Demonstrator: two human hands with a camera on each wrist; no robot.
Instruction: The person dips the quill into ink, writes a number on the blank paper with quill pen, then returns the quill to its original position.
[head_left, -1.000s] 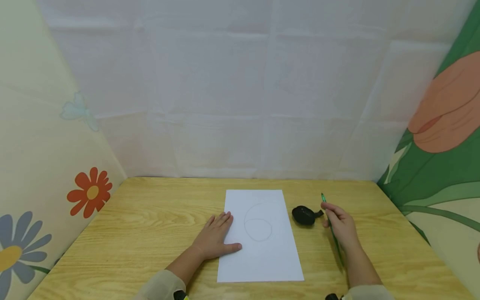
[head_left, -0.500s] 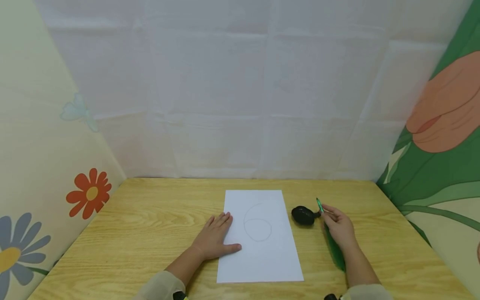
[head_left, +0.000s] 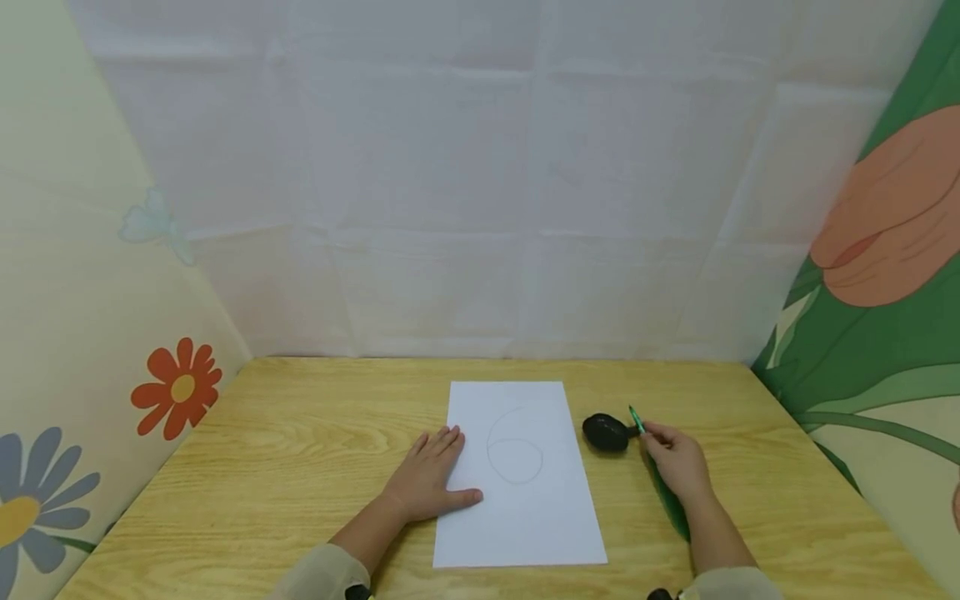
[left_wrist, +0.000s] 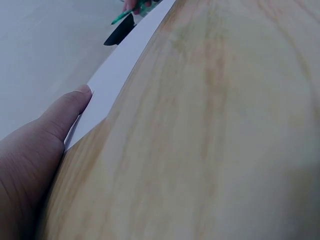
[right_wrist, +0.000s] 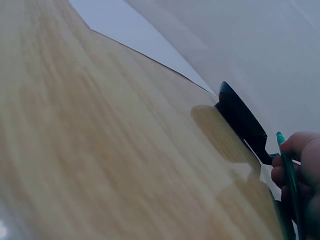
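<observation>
My left hand (head_left: pixel 431 482) rests with fingers spread on the left edge of a white sheet of paper (head_left: pixel 510 529); its thumb reaches onto the sheet, also in the left wrist view. The sheet bears a thin drawn line shaped like a 6 (head_left: pixel 515 482). To the right of the paper, my right hand (head_left: pixel 681 462) pinches a green pen (head_left: pixel 666 500) near its tip, with the tip pointing up and forward. The pen's back part looks broad and leaf-like. Beside those fingers lies a glossy black oval piece (head_left: pixel 606 433) with a short stem; whether they touch the stem, I cannot tell.
All this is on a wood-grain table (head_left: pixel 315 433). A creased white cloth (head_left: pixel 420 208) hangs behind it. Flower-patterned panels stand at the left (head_left: pixel 75 333) and right (head_left: pixel 885 358) sides.
The pen in my right hand has turned, so its broad green side now shows; its tip has shifted left and lower, towards the black piece. My left hand and the paper stay put.
</observation>
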